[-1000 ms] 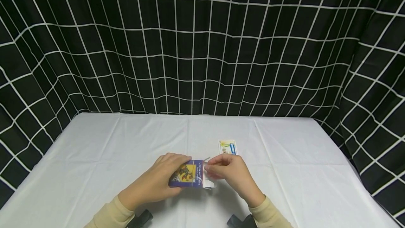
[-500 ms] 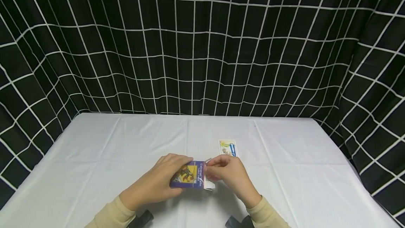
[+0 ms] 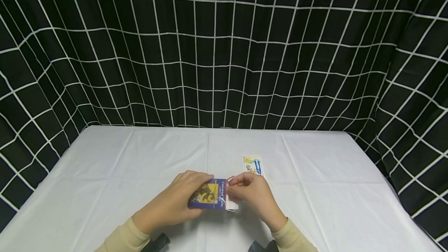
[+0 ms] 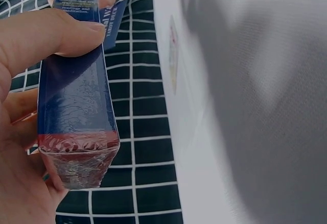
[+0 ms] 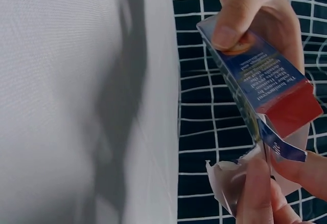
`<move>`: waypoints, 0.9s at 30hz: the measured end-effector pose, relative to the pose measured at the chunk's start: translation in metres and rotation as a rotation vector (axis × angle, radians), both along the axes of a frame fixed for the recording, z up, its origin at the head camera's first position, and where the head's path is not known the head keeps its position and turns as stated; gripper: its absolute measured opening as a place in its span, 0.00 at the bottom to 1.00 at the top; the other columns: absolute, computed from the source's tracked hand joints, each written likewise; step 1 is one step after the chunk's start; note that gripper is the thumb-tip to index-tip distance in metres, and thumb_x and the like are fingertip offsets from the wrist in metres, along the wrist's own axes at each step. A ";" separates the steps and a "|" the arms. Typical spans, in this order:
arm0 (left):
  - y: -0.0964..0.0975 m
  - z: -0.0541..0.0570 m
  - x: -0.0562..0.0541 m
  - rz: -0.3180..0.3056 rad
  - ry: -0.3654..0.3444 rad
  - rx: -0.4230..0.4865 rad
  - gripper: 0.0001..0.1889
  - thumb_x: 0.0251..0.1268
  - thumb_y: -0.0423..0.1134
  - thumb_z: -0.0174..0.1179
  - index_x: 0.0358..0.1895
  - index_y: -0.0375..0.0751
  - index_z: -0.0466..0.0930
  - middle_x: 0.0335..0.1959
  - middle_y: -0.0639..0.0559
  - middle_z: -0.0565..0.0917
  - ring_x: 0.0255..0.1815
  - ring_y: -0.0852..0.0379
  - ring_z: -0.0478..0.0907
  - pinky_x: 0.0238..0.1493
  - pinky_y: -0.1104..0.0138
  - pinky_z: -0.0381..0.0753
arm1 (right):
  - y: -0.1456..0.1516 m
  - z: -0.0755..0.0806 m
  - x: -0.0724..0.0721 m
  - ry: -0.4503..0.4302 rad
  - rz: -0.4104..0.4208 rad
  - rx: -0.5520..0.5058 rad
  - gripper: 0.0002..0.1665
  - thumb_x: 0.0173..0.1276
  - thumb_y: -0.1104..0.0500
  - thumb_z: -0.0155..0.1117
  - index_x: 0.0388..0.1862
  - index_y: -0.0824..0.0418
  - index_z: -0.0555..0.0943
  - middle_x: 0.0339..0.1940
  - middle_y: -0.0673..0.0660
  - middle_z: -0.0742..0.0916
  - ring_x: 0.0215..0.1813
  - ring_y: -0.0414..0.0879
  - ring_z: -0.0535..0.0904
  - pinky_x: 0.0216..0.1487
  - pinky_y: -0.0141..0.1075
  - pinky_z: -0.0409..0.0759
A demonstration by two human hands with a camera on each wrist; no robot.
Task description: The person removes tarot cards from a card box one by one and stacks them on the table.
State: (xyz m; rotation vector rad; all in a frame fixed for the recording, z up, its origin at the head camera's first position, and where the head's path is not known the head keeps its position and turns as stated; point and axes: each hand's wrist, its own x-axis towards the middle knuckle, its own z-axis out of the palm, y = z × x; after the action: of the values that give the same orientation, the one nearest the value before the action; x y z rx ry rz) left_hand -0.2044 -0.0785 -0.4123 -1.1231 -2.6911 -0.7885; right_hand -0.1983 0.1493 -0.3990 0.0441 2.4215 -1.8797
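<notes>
A purple-blue tarot card box [image 3: 210,194] is held over the table, its printed front up and its torn-looking end flaps to the right. My left hand [image 3: 171,202] grips its left end, the thumb along a narrow side of the box [image 4: 76,93] in the left wrist view. At the opened end is my right hand [image 3: 257,198], its thumb and fingers pinching around a white-lined flap [image 5: 227,180] in the right wrist view. A red end panel [image 5: 294,109] shows there too. Whether any fingertip reaches inside the box is hidden.
A picture card [image 3: 252,165] lies face up on the white tablecloth [image 3: 140,158], just beyond my right hand. Black curtain [image 3: 210,49] with a white grid stands behind and beside the table. Dark straps or devices [image 3: 263,246] sit at both wrists.
The right hand has shifted slightly left and down, closer in on the opened end. The left hand and box have barely moved.
</notes>
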 end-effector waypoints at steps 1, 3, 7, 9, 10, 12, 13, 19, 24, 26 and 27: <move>0.000 0.000 0.000 0.001 0.001 -0.001 0.40 0.48 0.39 0.72 0.70 0.44 0.68 0.64 0.52 0.78 0.64 0.54 0.72 0.68 0.51 0.70 | 0.001 0.000 0.000 -0.002 0.001 0.000 0.12 0.54 0.68 0.72 0.35 0.75 0.82 0.27 0.57 0.88 0.27 0.41 0.84 0.34 0.35 0.88; 0.000 0.000 0.000 0.002 0.001 -0.002 0.40 0.48 0.39 0.72 0.70 0.44 0.68 0.64 0.52 0.78 0.64 0.54 0.72 0.68 0.51 0.70 | 0.001 0.000 0.000 -0.007 0.005 0.002 0.12 0.54 0.68 0.72 0.36 0.75 0.83 0.28 0.58 0.88 0.27 0.41 0.85 0.35 0.35 0.88; 0.001 0.001 0.000 0.004 0.002 -0.004 0.40 0.48 0.39 0.71 0.70 0.43 0.69 0.64 0.52 0.78 0.64 0.54 0.72 0.69 0.51 0.70 | 0.005 0.002 -0.001 -0.008 0.015 0.023 0.15 0.54 0.66 0.72 0.38 0.74 0.83 0.31 0.59 0.90 0.27 0.42 0.85 0.35 0.36 0.88; 0.000 0.001 0.000 0.006 0.006 -0.003 0.40 0.48 0.39 0.71 0.70 0.43 0.69 0.64 0.52 0.78 0.64 0.54 0.72 0.69 0.51 0.70 | 0.007 0.004 -0.001 -0.008 0.023 0.034 0.16 0.54 0.65 0.73 0.39 0.74 0.83 0.32 0.60 0.90 0.28 0.43 0.85 0.35 0.36 0.88; 0.000 0.001 0.000 0.006 0.008 -0.002 0.40 0.48 0.39 0.71 0.70 0.43 0.69 0.64 0.52 0.78 0.64 0.54 0.72 0.69 0.51 0.70 | 0.008 0.005 0.000 -0.008 0.028 0.036 0.16 0.54 0.65 0.73 0.40 0.74 0.83 0.33 0.60 0.90 0.28 0.43 0.86 0.36 0.36 0.88; 0.000 0.001 0.000 0.008 0.011 -0.002 0.40 0.48 0.39 0.72 0.70 0.43 0.68 0.64 0.52 0.78 0.64 0.54 0.72 0.69 0.51 0.70 | 0.010 0.006 0.000 -0.005 0.041 0.039 0.17 0.54 0.65 0.72 0.42 0.74 0.83 0.34 0.60 0.90 0.30 0.43 0.86 0.37 0.37 0.88; 0.000 0.001 0.000 0.009 0.013 -0.002 0.40 0.48 0.39 0.72 0.70 0.43 0.68 0.64 0.52 0.78 0.64 0.54 0.72 0.70 0.51 0.70 | 0.012 0.006 -0.001 -0.003 0.049 0.038 0.17 0.54 0.65 0.72 0.42 0.74 0.83 0.35 0.60 0.90 0.31 0.43 0.86 0.37 0.37 0.88; -0.001 0.001 0.000 0.010 0.013 -0.003 0.40 0.48 0.40 0.72 0.70 0.43 0.68 0.64 0.51 0.78 0.65 0.53 0.72 0.69 0.51 0.70 | 0.016 0.008 -0.002 -0.006 0.077 0.033 0.19 0.54 0.67 0.72 0.44 0.75 0.82 0.35 0.59 0.89 0.35 0.41 0.85 0.40 0.38 0.88; -0.002 0.001 -0.001 0.012 0.024 0.000 0.41 0.47 0.40 0.72 0.70 0.42 0.69 0.64 0.51 0.78 0.65 0.53 0.72 0.69 0.51 0.70 | 0.018 0.010 -0.003 -0.006 0.098 0.030 0.20 0.55 0.67 0.72 0.47 0.74 0.83 0.33 0.58 0.88 0.36 0.41 0.84 0.42 0.39 0.88; -0.002 0.001 -0.001 0.011 0.027 -0.001 0.41 0.47 0.40 0.72 0.70 0.42 0.69 0.64 0.51 0.78 0.65 0.52 0.72 0.69 0.51 0.70 | 0.019 0.010 -0.003 -0.004 0.105 0.030 0.20 0.55 0.67 0.72 0.47 0.74 0.83 0.34 0.58 0.88 0.36 0.41 0.84 0.42 0.39 0.88; -0.001 0.001 -0.001 0.011 0.027 -0.001 0.41 0.47 0.40 0.72 0.70 0.42 0.69 0.64 0.51 0.78 0.65 0.52 0.72 0.69 0.51 0.71 | 0.019 0.010 -0.003 -0.004 0.108 0.034 0.20 0.55 0.67 0.72 0.47 0.74 0.83 0.34 0.58 0.88 0.36 0.41 0.84 0.42 0.39 0.88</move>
State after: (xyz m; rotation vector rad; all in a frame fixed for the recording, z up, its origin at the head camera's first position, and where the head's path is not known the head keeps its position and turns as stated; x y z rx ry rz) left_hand -0.2050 -0.0799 -0.4118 -1.1103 -2.6732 -0.7644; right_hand -0.2014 0.1683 -0.3895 -0.0786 2.4008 -1.7921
